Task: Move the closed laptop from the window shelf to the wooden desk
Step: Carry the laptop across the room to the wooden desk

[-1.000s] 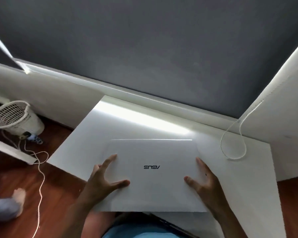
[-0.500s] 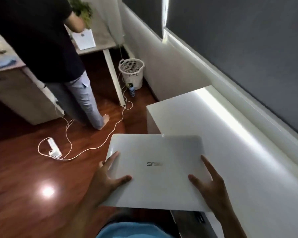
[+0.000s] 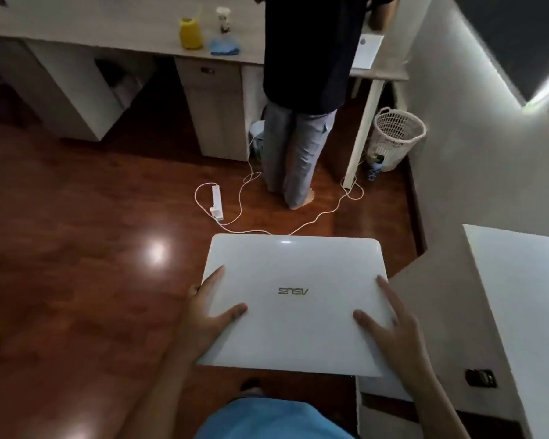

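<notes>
Head view: laptop underside hidden.

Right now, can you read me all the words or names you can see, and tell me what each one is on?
"ASUS", upside down from this view, on the lid of the closed white laptop held by the left hand and right hand.
The white cup with a dark mark on the light wooden desk: too blurred to read.
Nothing else readable.
</notes>
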### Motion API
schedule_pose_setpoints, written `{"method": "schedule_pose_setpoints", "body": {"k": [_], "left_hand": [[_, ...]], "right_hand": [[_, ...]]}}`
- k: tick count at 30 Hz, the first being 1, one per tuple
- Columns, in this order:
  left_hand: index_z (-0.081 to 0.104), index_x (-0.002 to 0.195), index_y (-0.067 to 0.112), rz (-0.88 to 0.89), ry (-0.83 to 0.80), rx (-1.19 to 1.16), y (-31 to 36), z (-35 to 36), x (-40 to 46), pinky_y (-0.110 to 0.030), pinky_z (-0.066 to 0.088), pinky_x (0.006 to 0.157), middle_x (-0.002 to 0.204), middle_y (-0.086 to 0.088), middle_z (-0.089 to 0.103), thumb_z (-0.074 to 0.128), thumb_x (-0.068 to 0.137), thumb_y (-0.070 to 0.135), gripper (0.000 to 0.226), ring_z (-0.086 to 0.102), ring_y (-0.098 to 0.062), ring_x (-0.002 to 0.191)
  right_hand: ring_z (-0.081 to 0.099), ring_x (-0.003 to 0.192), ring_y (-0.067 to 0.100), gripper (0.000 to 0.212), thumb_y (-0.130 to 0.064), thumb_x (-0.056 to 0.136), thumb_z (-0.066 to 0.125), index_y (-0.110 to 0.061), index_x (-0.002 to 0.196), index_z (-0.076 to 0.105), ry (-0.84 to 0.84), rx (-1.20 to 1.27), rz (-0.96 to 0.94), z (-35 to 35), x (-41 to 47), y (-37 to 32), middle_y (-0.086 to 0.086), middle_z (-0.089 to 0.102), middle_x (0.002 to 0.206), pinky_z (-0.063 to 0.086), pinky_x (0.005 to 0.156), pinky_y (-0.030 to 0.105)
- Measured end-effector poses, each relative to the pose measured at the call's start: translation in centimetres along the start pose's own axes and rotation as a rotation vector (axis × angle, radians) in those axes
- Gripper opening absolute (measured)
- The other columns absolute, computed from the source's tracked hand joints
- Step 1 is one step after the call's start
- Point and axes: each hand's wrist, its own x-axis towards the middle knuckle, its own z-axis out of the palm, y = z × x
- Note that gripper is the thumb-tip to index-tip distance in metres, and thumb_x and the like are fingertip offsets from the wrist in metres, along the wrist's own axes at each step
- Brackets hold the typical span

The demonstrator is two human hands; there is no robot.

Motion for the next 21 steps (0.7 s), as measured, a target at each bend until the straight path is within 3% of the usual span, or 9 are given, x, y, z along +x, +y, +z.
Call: {"method": "schedule_pose_setpoints", "body": {"k": [3,6,10,11,14,16,19,21], "left_hand": [[0.04,0.142,0.043,-0.077,0.079,-0.061,-3.6,-4.7,-0.2,-0.024,0.038,0.088,0.129,0.0,0.042,0.071,0.052,0.07,0.099,0.047,-0.011,0.107],[0.042,0.141,0.043,-0.143,0.177,-0.083,-6.8,-8.7,-0.3,-0.024,0.035,0.089,0.128,0.001,0.043,0.07,0.05,0.071,0.099,0.047,-0.009,0.11],[0.043,0.138,0.048,-0.231,0.312,-0.108,-10.3,-12.4,-0.8,-0.025,0.038,0.089,0.123,0.0,0.046,0.076,0.054,0.066,0.092,0.05,-0.011,0.11],[0.043,0.138,0.049,-0.252,0.339,-0.111,-11.1,-13.2,-0.7,-0.027,0.039,0.091,0.123,0.0,0.047,0.075,0.054,0.067,0.091,0.05,-0.011,0.11],[0.042,0.138,0.049,-0.3,0.416,-0.104,-12.8,-15.1,-0.1,-0.03,0.041,0.093,0.122,0.002,0.048,0.074,0.057,0.067,0.089,0.051,-0.013,0.112],[0.043,0.139,0.047,-0.315,0.47,-0.123,-13.3,-16.4,0.8,-0.025,0.041,0.089,0.121,0.002,0.048,0.078,0.06,0.063,0.088,0.051,-0.012,0.111],[0.043,0.139,0.046,-0.328,0.517,-0.144,-13.5,-18.3,2.7,-0.013,0.037,0.08,0.121,0.002,0.048,0.083,0.066,0.05,0.084,0.05,-0.007,0.107],[0.042,0.14,0.046,-0.339,0.553,-0.148,-13.9,-20.1,4.9,-0.019,0.039,0.082,0.122,0.002,0.047,0.083,0.067,0.049,0.083,0.05,-0.008,0.108]], "right_hand": [[0.058,0.106,0.01,0.079,-0.035,0.076,0.081,-0.039,0.144,0.041,-0.12,-0.012,-0.043,5.7,1.4,-2.8,-0.001,0.053,0.131,0.053,0.081,0.029],[0.057,0.106,0.017,0.08,-0.041,0.075,0.079,-0.039,0.145,0.04,-0.199,-0.052,-0.098,10.9,2.6,-5.2,-0.002,0.049,0.13,0.054,0.089,0.042],[0.057,0.088,0.005,0.077,-0.036,0.083,0.072,-0.037,0.149,0.033,-0.338,-0.133,-0.147,16.6,4.0,-8.9,-0.006,0.047,0.124,0.045,0.067,0.016],[0.058,0.087,0.005,0.077,-0.037,0.083,0.071,-0.039,0.149,0.031,-0.372,-0.144,-0.149,17.8,4.6,-9.7,-0.005,0.049,0.121,0.044,0.065,0.016],[0.064,0.097,0.017,0.076,-0.049,0.08,0.07,-0.055,0.143,0.029,-0.489,-0.154,-0.14,21.4,7.1,-11.7,-0.003,0.053,0.131,0.056,0.081,0.038],[0.062,0.106,0.021,0.073,-0.058,0.077,0.069,-0.065,0.137,0.028,-0.534,-0.16,-0.128,23.8,9.0,-12.9,-0.005,0.05,0.139,0.054,0.091,0.051],[0.059,0.112,0.021,0.075,-0.068,0.071,0.066,-0.069,0.135,0.028,-0.563,-0.18,-0.172,26.8,11.7,-14.8,-0.008,0.047,0.145,0.049,0.097,0.054],[0.057,0.118,0.023,0.078,-0.071,0.067,0.065,-0.068,0.136,0.028,-0.601,-0.185,-0.195,29.5,14.0,-16.5,-0.009,0.045,0.148,0.047,0.1,0.055]]}}
